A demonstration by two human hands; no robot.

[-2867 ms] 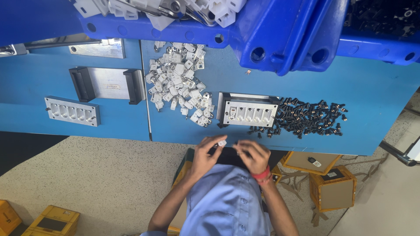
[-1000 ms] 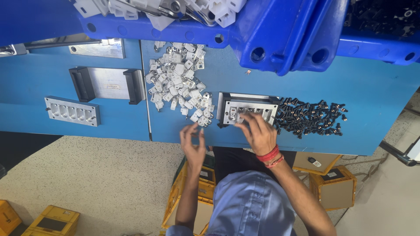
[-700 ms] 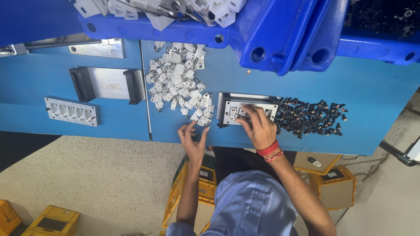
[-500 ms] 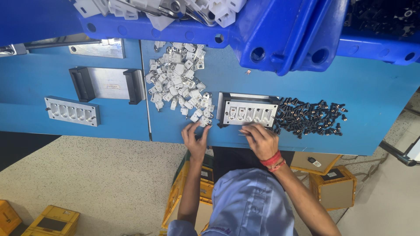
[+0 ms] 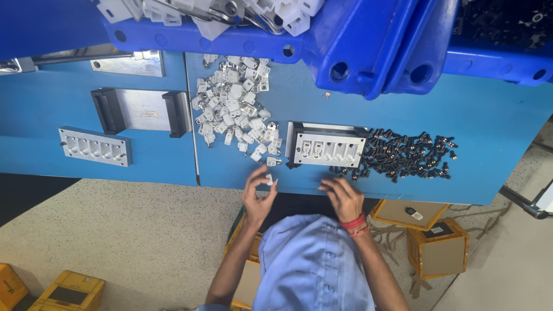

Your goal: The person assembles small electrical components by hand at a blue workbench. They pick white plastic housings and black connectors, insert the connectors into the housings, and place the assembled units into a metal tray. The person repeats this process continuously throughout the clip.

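Picking a white clip (image 5: pixel 268 179) up at the near table edge, beside a loaded jig.

The left hand (image 5: pixel 257 197) is pinching the clip between thumb and fingertips, wrist bent back, likely turning it for fitting; the right hand (image 5: pixel 344 196) is resting palm-down with fingers curled at the edge, just below the black screws (image 5: pixel 406 156), whether it holds one I cannot tell. Beyond sits the jig (image 5: pixel 327 147), flanked by the white pile (image 5: pixel 233 109) and screws, probably for easy reach. Farther back, blue bins (image 5: pixel 368 40) are overhanging the table (image 5: pixel 495 132).

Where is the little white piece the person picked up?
In the head view, the small white piece is pinched in the left hand, at the blue table's near edge, below the white pile.
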